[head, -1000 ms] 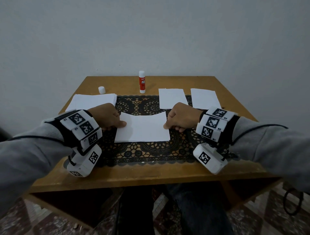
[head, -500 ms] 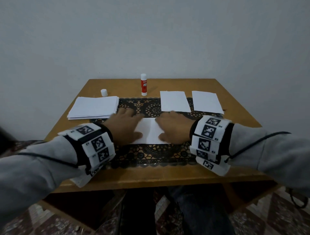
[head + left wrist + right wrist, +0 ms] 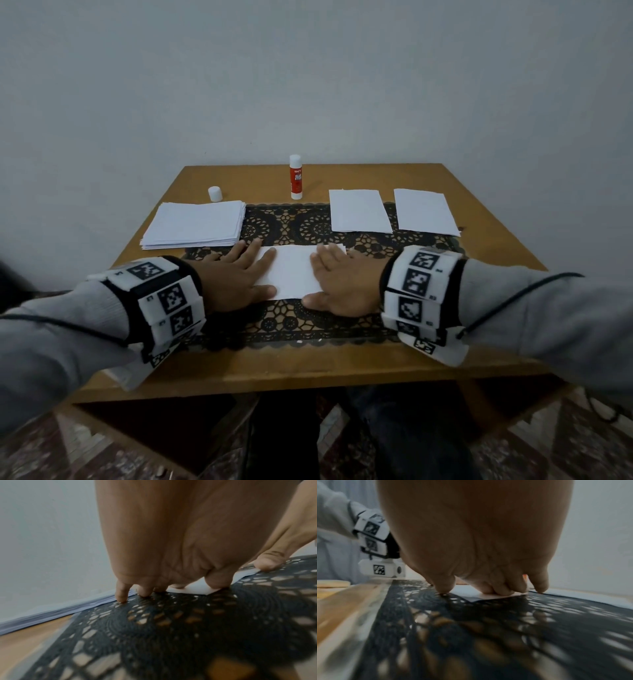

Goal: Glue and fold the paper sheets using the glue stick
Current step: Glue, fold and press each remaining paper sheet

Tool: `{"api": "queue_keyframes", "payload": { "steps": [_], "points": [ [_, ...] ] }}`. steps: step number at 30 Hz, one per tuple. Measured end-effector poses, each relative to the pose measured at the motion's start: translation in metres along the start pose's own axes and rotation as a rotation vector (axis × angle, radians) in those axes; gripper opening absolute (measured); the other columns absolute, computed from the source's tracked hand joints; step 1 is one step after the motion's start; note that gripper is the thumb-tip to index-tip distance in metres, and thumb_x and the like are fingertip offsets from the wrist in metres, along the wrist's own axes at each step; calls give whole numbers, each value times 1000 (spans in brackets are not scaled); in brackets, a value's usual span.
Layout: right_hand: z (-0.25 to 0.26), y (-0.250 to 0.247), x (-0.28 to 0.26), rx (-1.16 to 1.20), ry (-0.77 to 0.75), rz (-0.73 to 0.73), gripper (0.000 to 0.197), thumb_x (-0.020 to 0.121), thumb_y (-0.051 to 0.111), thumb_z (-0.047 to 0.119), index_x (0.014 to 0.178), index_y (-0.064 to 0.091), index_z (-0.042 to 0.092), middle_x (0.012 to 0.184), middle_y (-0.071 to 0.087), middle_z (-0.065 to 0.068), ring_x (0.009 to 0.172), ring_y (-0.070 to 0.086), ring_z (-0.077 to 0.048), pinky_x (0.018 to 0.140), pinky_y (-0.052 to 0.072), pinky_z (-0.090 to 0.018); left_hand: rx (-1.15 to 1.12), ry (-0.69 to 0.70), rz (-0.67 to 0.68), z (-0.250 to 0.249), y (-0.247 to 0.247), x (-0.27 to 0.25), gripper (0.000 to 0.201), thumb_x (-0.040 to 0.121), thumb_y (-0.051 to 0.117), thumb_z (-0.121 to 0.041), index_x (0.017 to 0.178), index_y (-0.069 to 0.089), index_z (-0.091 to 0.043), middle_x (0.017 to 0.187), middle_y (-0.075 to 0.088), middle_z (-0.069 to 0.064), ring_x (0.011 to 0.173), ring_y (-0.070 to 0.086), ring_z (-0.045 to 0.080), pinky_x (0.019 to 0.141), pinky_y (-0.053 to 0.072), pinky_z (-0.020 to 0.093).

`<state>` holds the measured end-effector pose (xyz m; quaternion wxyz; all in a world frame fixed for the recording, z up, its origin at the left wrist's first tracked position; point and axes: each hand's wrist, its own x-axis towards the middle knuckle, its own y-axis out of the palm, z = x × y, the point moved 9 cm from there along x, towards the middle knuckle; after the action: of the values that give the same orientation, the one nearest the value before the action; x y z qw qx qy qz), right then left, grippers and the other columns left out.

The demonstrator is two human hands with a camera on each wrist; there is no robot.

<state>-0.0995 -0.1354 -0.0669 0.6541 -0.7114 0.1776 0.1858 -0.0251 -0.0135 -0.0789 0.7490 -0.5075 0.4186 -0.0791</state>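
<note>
Left hand point(image 3: 236, 277): flat, palm down, fingers straight and spread, pressing the left end of the folded sheet point(image 3: 294, 272); its outer fingers reach onto the lace mat point(image 3: 291, 322).
Folded sheet: a white strip lying left to right on the mat, in the middle of the near half of the table point(image 3: 239, 370), between the two hands.
Right hand point(image 3: 346, 284): flat, palm down, fingers straight, pressing the right end of the sheet; the thumb tip rests at the sheet's near edge.
Paper stack point(image 3: 197, 224): far left, partly on the mat.
White cap point(image 3: 215, 194): just beyond the stack, on bare wood.
Glue stick point(image 3: 296, 177): upright and uncapped, at the far edge, centre.
Two folded papers point(image 3: 359, 210) point(image 3: 424, 211): far right, side by side, apart.
Surface: wooden table with a dark lace mat across it.
Room: plain pale wall behind; patterned floor below.
</note>
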Motion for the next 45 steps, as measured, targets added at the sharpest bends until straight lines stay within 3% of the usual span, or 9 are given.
{"api": "queue_keyframes", "payload": {
  "steps": [5, 9, 14, 21, 24, 32, 35, 39, 45],
  "points": [
    [10, -12, 13, -27, -44, 5, 82, 100, 27, 56, 152, -12, 6, 160, -19, -10, 148, -12, -28, 119, 8, -51, -11, -9, 15, -2, -1, -4, 73, 96, 15, -61, 147, -25, -28, 154, -32, 2, 144, -22, 22, 117, -3, 47],
    [7, -13, 14, -12, -27, -6, 86, 97, 25, 62, 153, -11, 7, 160, -17, -11, 148, -12, -28, 120, 8, -51, -16, -16, 20, -3, -1, -6, 73, 96, 15, -60, 147, -25, -27, 154, -31, 3, 144, -22, 23, 117, -3, 47],
    [0, -9, 7, 23, -42, -7, 75, 102, 25, 51, 153, -11, 9, 160, -18, -8, 148, -12, -27, 120, 10, -50, -27, -12, 20, -2, -1, -4, 73, 95, 15, -61, 146, -26, -28, 153, -32, 2, 144, -23, 22, 116, -3, 47],
    [-29, 2, -2, 0, -3, 40, 78, 100, 25, 55, 152, -16, 14, 159, -22, -4, 148, -14, -27, 120, 11, -51, -36, -3, 25, -2, -1, -7, 73, 95, 15, -61, 147, -25, -27, 154, -32, 3, 144, -23, 22, 116, -3, 47],
    [-29, 2, -2, 5, 9, 61, 78, 100, 26, 55, 152, -17, 14, 159, -23, -4, 148, -15, -26, 120, 8, -50, 9, -25, 25, -7, -7, -6, 74, 97, 16, -58, 148, -22, -21, 155, -27, 5, 144, -21, 21, 118, -2, 47],
    [-29, 2, -1, -23, 12, 55, 79, 100, 25, 55, 152, -16, 13, 159, -23, -5, 148, -14, -28, 120, 10, -51, 40, 156, -27, -75, -24, 5, 74, 100, 23, -51, 149, -19, -14, 156, -25, 5, 145, -17, 19, 118, 5, 49],
    [-30, 4, -1, -18, 8, 60, 78, 100, 25, 55, 152, -17, 14, 159, -24, -5, 148, -14, -27, 120, 10, -49, 15, 166, 1, -56, -22, 3, 74, 99, 22, -52, 148, -21, -18, 155, -28, 4, 144, -21, 20, 118, 2, 48],
    [-31, 2, -2, -2, 11, 72, 79, 100, 25, 56, 152, -17, 14, 159, -24, -4, 148, -15, -26, 120, 9, -48, -21, 66, 25, -11, -10, -5, 76, 96, 18, -58, 148, -24, -21, 154, -31, 1, 143, -23, 18, 117, -1, 47],
    [-2, -11, 11, -25, 24, 10, 81, 99, 28, 56, 153, -11, 10, 160, -18, -9, 149, -11, -28, 120, 8, -51, -12, 38, 18, -4, -5, 0, 76, 96, 18, -59, 148, -23, -21, 154, -30, 1, 144, -22, 18, 117, 0, 48]
  ]
}}
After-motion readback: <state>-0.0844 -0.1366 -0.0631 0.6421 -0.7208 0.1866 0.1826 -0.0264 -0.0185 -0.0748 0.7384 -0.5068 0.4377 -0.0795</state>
